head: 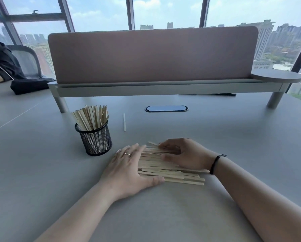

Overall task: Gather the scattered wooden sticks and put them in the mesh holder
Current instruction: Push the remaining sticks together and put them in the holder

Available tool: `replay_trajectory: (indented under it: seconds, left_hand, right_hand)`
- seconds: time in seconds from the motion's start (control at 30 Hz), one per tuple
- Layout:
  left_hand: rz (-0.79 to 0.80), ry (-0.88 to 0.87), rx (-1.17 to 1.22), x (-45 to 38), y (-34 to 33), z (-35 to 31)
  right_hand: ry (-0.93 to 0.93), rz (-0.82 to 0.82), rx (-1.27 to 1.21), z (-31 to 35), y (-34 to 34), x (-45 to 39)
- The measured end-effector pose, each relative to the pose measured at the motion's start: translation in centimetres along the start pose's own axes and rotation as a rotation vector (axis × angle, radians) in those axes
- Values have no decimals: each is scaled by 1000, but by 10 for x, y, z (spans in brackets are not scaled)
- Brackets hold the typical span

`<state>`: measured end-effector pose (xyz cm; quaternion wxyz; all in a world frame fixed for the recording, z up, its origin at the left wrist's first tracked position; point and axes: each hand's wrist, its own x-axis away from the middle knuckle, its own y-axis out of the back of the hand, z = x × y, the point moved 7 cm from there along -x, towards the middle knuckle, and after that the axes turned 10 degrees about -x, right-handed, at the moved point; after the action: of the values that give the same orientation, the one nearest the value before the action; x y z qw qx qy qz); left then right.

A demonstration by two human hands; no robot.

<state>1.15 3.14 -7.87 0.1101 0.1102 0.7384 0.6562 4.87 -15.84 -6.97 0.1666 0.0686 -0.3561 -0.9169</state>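
While the left hand [128, 167] lies flat, squaring the wooden sticks [170, 169] on the bench [41, 163], the right hand [182, 154] curls over them; mesh holder [95, 138] stands just left, one stray stick [124, 122] beyond.

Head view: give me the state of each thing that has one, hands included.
Holder: upright, packed with sticks standing on end.
Pile: flat on the table, roughly aligned, between both hands.
Lone stick: flat on the table, apart from the pile.
Left hand: fingers straight, pressed against the pile's left ends.
Right hand: fingers curled over the pile.
Port cover: closed.
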Motion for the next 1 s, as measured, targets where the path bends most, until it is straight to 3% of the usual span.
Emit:
replay_trajectory:
  seconds: [0.3, 0.47, 0.63, 0.73, 1.0]
  left_hand:
    - [3, -111, -61, 0, -4, -10]
    - [-95, -159, -37, 2, 3, -12]
    - [-103, -159, -38, 5, 1, -10]
    - [-108, -153, -13, 5, 1, -8]
    - [-112, -185, -19, 14, 2, -20]
  right_hand:
    - [81, 121, 143, 31, -21, 18]
    - [161, 43, 61, 36, -14, 22]
    - [71, 48, 323, 13, -10, 25]
    - [52, 17, 327, 12, -13, 23]
    - [191, -143, 414, 28, -22, 17]
